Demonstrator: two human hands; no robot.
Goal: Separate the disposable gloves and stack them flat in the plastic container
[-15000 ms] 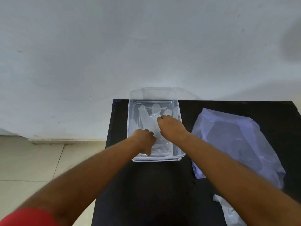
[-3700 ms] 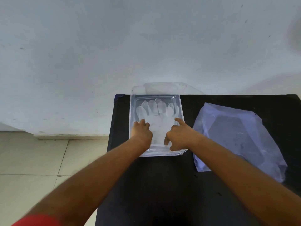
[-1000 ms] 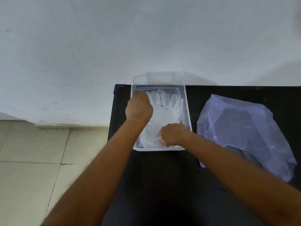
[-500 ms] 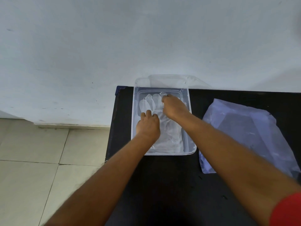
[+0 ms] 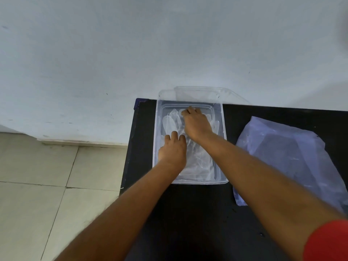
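Note:
A clear plastic container stands at the far left of the black table. Thin see-through disposable gloves lie flat inside it, fingers pointing to the far end. My left hand rests palm down on the gloves at the container's middle left, fingers straight. My right hand reaches over the far half, its fingers bent down onto the glove fingers near the far wall. Its fingertips are hidden, so I cannot tell if they pinch a glove.
The container's clear lid leans against the white wall behind it. A crumpled bluish plastic bag lies on the table's right side. The table's left edge drops to a tiled floor.
Over the last second my left hand drew back from the far left corner to the middle. My right hand went from the near end to the far end of the gloves.

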